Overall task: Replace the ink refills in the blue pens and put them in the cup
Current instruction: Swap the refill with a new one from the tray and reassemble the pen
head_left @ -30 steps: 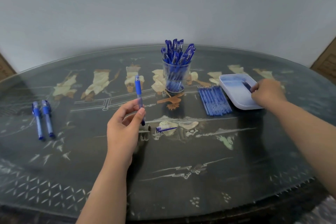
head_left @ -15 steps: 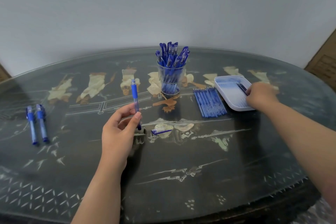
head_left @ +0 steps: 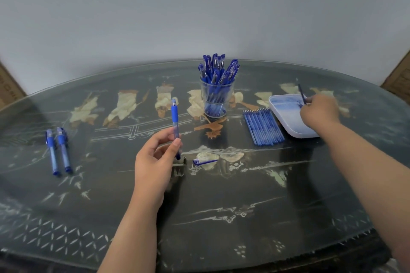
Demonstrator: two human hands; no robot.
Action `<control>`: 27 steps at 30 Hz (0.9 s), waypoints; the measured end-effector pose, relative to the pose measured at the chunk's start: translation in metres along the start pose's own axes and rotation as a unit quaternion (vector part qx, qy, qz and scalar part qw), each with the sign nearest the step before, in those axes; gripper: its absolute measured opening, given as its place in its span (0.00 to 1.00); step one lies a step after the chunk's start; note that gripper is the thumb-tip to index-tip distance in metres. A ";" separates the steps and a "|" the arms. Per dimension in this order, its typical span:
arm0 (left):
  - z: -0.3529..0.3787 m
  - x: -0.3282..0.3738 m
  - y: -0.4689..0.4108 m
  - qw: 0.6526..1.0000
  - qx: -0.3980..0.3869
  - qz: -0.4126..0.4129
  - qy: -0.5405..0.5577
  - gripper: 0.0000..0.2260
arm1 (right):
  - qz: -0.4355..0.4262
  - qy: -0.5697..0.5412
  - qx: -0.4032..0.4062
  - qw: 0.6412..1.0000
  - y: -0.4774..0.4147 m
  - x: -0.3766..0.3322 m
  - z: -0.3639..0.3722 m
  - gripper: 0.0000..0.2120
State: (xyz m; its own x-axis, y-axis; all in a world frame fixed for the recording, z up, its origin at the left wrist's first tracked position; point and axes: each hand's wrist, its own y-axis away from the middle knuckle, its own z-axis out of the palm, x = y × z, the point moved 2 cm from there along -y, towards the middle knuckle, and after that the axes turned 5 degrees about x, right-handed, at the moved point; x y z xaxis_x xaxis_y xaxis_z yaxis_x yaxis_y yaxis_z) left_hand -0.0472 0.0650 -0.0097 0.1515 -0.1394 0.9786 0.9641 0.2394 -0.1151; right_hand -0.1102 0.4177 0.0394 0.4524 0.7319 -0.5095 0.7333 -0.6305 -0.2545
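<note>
1. The right hand (head_left: 319, 111), over the white tray (head_left: 286, 126), hides its own fingertips; they pinch a thin, blurred refill (head_left: 302, 94).
2. The left hand (head_left: 155, 162) pinches an upright blue pen (head_left: 175, 122) between thumb and fingers.
3. The cup (head_left: 216, 99), full of pens, stands beyond it, near the row of refills (head_left: 263, 127).
4. The table (head_left: 221, 217) is dark, glass-topped and inlaid with figures; behind it is a plain grey wall (head_left: 199, 6).

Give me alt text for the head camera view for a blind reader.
A person's left hand holds a blue plastic pen upright over a dark glass-topped table, while the right hand pinches a thin blue refill above a white plastic tray. A clear cup of blue pens stands behind.
</note>
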 end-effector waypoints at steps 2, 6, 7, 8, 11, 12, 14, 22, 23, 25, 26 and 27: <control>0.000 0.001 0.001 1.000 -0.002 -0.003 0.007 0.11 | 0.021 -0.153 0.019 0.988 0.019 -0.016 -0.006 0.16; -0.001 0.003 0.002 1.000 -0.025 -0.003 0.010 0.12 | 0.100 -0.480 -0.026 0.871 0.081 -0.053 -0.019 0.10; 0.000 0.003 0.003 0.999 -0.033 0.001 0.006 0.12 | 0.110 -0.545 -0.052 0.829 0.096 -0.060 -0.021 0.09; 0.001 0.003 0.004 0.999 -0.042 0.008 -0.001 0.13 | 0.119 -0.600 -0.079 0.787 0.111 -0.065 -0.023 0.08; 0.002 0.001 0.004 0.996 -0.066 0.038 -0.037 0.15 | 0.137 -0.685 -0.151 0.699 0.138 -0.079 -0.021 0.06; 0.002 -0.001 0.004 0.995 -0.073 0.050 -0.053 0.16 | 0.140 -0.700 -0.175 0.678 0.143 -0.083 -0.020 0.06; 0.002 -0.004 0.002 0.990 -0.083 0.076 -0.089 0.20 | 0.138 -0.729 -0.215 0.635 0.150 -0.090 -0.017 0.06; 0.005 -0.005 0.003 0.974 -0.095 0.128 -0.160 0.24 | 0.131 -0.726 -0.258 0.624 0.158 -0.097 -0.006 0.04; 0.005 -0.005 0.003 0.974 -0.096 0.129 -0.159 0.24 | 0.130 -0.724 -0.261 0.626 0.158 -0.098 -0.006 0.04; 0.005 -0.005 0.003 0.973 -0.100 0.131 -0.161 0.23 | 0.130 -0.720 -0.262 0.630 0.159 -0.097 -0.005 0.04; 0.005 -0.005 0.003 0.973 -0.102 0.131 -0.162 0.23 | 0.131 -0.719 -0.261 0.631 0.159 -0.097 -0.005 0.04; 0.005 -0.005 0.003 0.973 -0.102 0.131 -0.162 0.23 | 0.131 -0.718 -0.261 0.632 0.159 -0.096 -0.005 0.05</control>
State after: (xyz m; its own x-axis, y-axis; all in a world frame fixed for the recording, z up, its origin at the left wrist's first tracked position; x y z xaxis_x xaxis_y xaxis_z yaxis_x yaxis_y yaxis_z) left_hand -0.0461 0.0714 -0.0141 0.3527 0.2177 0.9101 0.9300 0.0256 -0.3665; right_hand -0.0351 0.2484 0.0523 -0.0596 -0.6059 -0.7933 0.9657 -0.2362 0.1079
